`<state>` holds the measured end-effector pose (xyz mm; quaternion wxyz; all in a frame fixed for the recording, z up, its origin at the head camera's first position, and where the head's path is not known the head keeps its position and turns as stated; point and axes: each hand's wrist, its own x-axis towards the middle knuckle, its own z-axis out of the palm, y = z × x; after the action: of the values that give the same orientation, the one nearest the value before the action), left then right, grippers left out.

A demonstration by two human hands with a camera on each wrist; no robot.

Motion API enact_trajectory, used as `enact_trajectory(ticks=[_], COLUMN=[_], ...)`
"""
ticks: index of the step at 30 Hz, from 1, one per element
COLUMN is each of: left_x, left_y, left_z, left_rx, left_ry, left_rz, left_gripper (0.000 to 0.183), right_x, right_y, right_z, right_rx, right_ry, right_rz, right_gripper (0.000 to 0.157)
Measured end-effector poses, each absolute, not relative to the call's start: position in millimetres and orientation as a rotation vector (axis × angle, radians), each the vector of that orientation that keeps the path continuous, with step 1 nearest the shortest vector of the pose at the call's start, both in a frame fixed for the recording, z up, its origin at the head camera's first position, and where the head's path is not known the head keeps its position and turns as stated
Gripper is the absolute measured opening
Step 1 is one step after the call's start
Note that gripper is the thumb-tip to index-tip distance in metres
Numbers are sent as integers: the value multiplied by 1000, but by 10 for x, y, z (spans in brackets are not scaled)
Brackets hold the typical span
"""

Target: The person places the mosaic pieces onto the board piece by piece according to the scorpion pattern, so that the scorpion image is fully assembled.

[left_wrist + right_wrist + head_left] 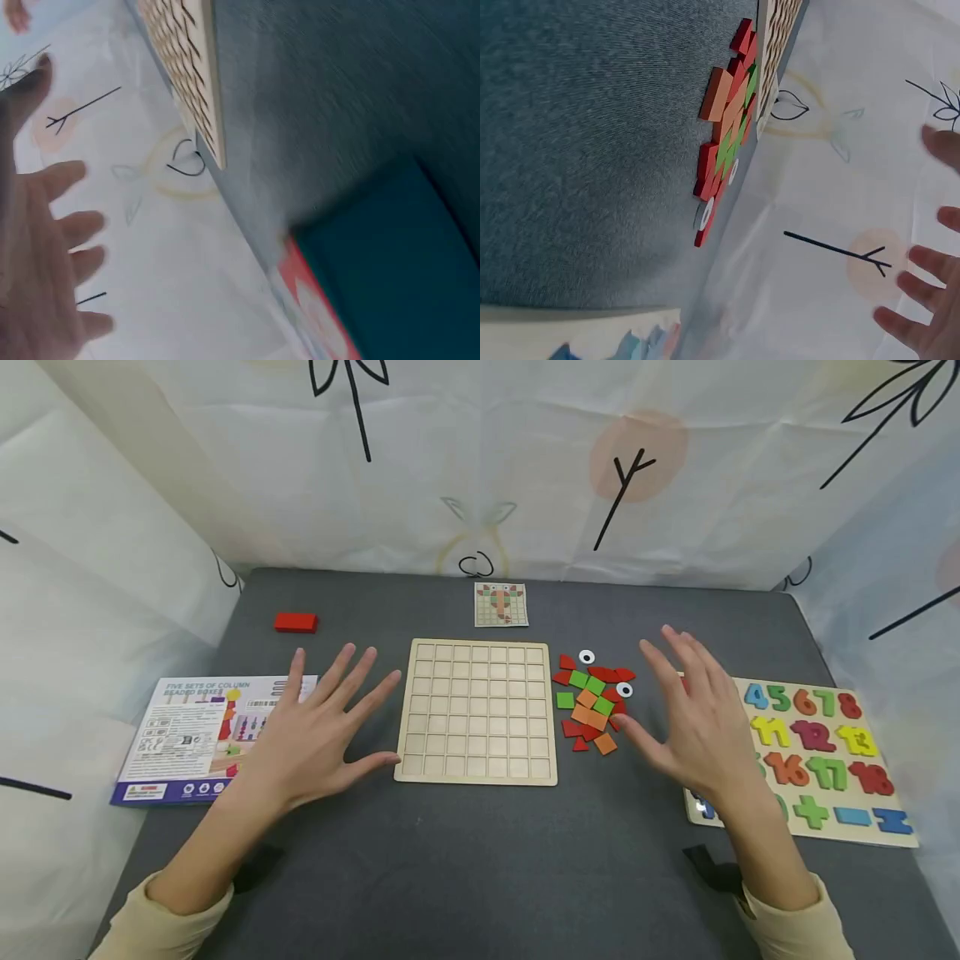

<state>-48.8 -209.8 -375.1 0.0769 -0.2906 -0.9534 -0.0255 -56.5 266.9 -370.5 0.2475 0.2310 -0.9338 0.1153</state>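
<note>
Hovering on both sides of the grid board, you are holding your left hand spread wide and empty beside its left edge, your right hand spread and empty well to its right. Loose tiles are lying bunched just right of the board. If your right thumb is dipping carelessly, it could be scattering them; your left thumb, sitting so near, could be nudging the board askew.

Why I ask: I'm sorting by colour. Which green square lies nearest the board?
The leftmost green square in the head view, just right of the board; the other three lie farther right.
</note>
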Motion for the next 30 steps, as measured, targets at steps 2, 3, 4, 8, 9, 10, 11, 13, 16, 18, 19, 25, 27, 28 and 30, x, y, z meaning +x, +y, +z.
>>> enact_trajectory(ticks=[2, 3, 4, 8, 9, 10, 11, 13, 16, 18, 19, 25, 27, 28, 30], left_x=[-493, -496, -500, -532, -540, -548, -556, -566, -585, -601, -612, -680, -692, -696, -701], left_y=[-2046, -2019, -1991, -1895, -1873, -1852, -1833, -1802, -1770, -1761, -1759, -1785, -1794, -1799, -1808], left_z=[-3766, -3774, -3786, -3855, -3872, -3893, -3913, -3945, -3988, -4010, -4021, -4073, -4080, -4084, -4094], left_rx=[-854, -847, -839, -824, -823, -825, -827, -829, -812, -795, -788, -748, -744, -746, -753], left_ry=[-2945, -2985, -3024, -3140, -3165, -3189, -3215, -3263, -3340, -3377, -3391, -3439, -3447, -3451, -3456], left_rz=[-92, -106, -124, -198, -230, -264, -298, -385, -518, -582, -607, -702, -732, -743, -761], left_gripper=[96, 97, 97, 90, 88, 86, 85, 84, 86, 87, 87, 91, 94, 95, 97], right_x=[-623, -655, -687, -822, -856, -893, -932, -1013, -1148, -1236, -1278, -1504, -1556, -1578, -1612], right_y=[2672, 2673, 2675, 2682, 2687, 2696, 2706, 2736, 2807, 2863, 2891, 3000, 3010, 3012, 3013], right_z=[-3723, -3735, -3749, -3785, -3790, -3793, -3795, -3806, -3848, -3887, -3906, -3988, -3992, -3994, -3991], right_rx=[649, 646, 637, 573, 558, 554, 555, 556, 565, 566, 566, 576, 582, 586, 598], right_ry=[-2587, -2612, -2644, -2788, -2828, -2865, -2898, -2958, -3035, -3081, -3105, -3226, -3257, -3268, -3283], right_rz=[392, 433, 468, 580, 601, 626, 652, 697, 754, 782, 794, 804, 799, 796, 791], right_gripper=[81, 76, 73, 68, 66, 64, 62, 58, 54, 47, 44, 33, 32, 32, 32])
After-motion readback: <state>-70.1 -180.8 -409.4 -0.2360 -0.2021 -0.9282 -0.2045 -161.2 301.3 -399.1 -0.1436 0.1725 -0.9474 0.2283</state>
